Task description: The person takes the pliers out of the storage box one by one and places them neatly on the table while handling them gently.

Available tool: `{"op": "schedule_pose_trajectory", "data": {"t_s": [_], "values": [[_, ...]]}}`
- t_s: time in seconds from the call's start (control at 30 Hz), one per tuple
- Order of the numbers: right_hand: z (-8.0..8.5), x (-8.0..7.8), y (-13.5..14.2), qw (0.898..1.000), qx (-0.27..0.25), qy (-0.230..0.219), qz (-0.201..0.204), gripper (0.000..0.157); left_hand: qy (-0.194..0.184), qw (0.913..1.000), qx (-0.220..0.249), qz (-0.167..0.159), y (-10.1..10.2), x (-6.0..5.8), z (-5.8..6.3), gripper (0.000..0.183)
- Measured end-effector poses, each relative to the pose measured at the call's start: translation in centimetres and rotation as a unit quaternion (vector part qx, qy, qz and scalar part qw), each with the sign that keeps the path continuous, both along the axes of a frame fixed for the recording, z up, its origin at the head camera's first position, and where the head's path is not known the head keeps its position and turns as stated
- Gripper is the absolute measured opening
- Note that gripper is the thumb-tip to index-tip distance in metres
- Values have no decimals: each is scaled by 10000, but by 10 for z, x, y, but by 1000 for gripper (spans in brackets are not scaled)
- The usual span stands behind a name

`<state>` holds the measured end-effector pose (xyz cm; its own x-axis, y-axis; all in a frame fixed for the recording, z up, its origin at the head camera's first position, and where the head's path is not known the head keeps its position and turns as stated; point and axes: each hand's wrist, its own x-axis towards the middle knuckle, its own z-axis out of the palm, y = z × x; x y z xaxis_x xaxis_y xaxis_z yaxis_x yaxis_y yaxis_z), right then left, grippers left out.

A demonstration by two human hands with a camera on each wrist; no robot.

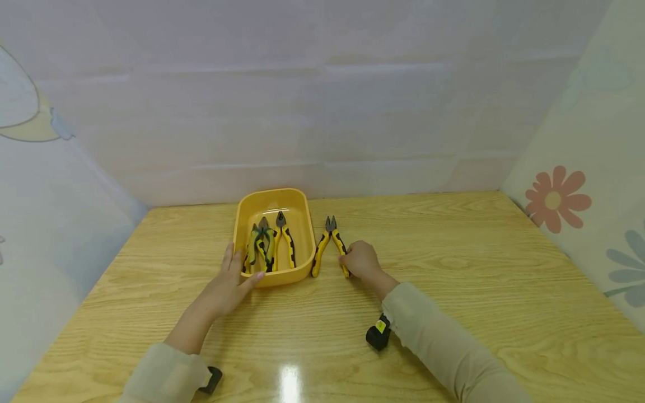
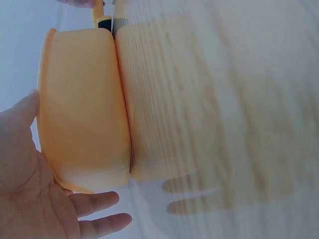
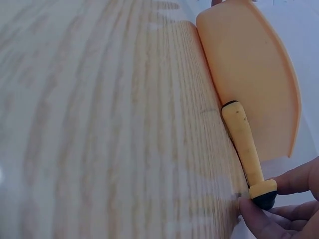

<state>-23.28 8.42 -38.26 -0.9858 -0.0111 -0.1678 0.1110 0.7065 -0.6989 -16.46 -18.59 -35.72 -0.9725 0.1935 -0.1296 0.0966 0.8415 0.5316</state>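
Observation:
A yellow plastic tray (image 1: 288, 277) stands on the table, with several yellow-and-black pliers (image 1: 280, 219) lying inside. My left hand (image 1: 229, 288) rests at its near left corner, fingers along the left side and thumb on the front rim. In the left wrist view, the palm faces the tray's wall (image 2: 82, 104) with fingers fairly straight. Just right of the tray, another pair of pliers (image 1: 330, 225) lies with handles spread and the dark head pointing away. My right hand (image 1: 363, 260) pinches the end of its right handle between thumb and fingers, as the right wrist view shows at the handle tip (image 3: 263, 191).
The wood-grain table (image 1: 453, 291) runs back to a pale wall (image 1: 322, 129). A side wall with a red flower print (image 1: 553, 200) borders the right. Black wrist devices (image 1: 378, 334) sit under both sleeves.

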Motion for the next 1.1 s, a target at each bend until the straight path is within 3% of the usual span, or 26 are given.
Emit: {"op": "schedule_pose_trajectory", "data": {"t_s": [0.33, 0.6, 1.1], "values": [[1, 2, 1, 9990, 320, 295, 119, 26, -39, 10000, 3, -3, -1, 0, -2, 82], [-1, 4, 3, 9986, 274, 415, 182, 25, -18, 10000, -24, 8, -1, 0, -2, 82], [-7, 2, 11, 9965, -827, 126, -27, 15, -21, 10000, -3, 17, -1, -1, -2, 81]]}}
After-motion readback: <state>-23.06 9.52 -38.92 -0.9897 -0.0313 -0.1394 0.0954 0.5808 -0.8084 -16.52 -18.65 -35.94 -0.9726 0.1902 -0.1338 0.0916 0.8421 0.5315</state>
